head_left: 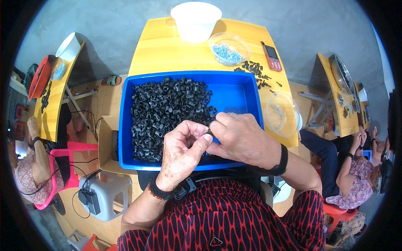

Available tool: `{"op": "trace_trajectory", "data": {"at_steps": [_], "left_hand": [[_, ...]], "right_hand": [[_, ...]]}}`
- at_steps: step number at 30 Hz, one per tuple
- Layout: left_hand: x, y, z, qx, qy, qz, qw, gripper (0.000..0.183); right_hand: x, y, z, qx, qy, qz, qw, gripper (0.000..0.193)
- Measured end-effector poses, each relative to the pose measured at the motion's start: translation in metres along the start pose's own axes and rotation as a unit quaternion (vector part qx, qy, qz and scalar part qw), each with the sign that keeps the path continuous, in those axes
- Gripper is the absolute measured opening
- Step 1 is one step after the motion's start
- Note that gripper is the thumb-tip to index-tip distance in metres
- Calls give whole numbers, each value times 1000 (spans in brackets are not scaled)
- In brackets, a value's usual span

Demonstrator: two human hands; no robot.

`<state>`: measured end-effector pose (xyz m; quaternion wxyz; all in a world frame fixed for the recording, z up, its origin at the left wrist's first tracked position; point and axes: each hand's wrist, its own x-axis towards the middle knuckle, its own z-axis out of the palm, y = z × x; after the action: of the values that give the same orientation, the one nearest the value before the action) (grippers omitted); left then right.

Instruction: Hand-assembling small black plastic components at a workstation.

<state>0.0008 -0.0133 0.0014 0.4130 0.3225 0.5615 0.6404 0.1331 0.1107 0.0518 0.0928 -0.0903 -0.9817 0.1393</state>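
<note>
A blue plastic tray (234,90) lies on a yellow table (163,50) and holds a heap of several small black plastic parts (163,113) in its left half. Over the tray's near edge my left hand (182,152) and my right hand (240,140) meet, fingertips pinched together on one small black part (209,133), which is mostly hidden by the fingers. A dark band circles my right wrist and a beaded bracelet my left.
A white bowl (195,21) stands at the table's far edge. Beside it sit a clear bowl of small metal screws (228,50), a red phone (272,56), loose black parts (253,69) and an empty-looking clear bowl (282,113). Other people work at yellow tables left and right.
</note>
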Motion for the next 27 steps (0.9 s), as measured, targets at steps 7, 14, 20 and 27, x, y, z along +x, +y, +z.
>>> {"op": "trace_trajectory", "data": {"at_steps": [7, 14, 20, 27], "left_hand": [[-1, -2, -5, 28, -31, 14, 999, 3], [-3, -6, -5, 39, -24, 21, 999, 2], [-2, -3, -2, -18, 1, -2, 1000, 5], [-2, 2, -8, -199, 116, 105, 967, 10]], "right_hand": [[0, -2, 5, -18, 27, -9, 999, 30], [-1, -3, 14, -45, 17, -42, 998, 27], [0, 2, 14, 11, 33, 7, 999, 30], [5, 48, 16, 150, 69, 82, 983, 21]]}}
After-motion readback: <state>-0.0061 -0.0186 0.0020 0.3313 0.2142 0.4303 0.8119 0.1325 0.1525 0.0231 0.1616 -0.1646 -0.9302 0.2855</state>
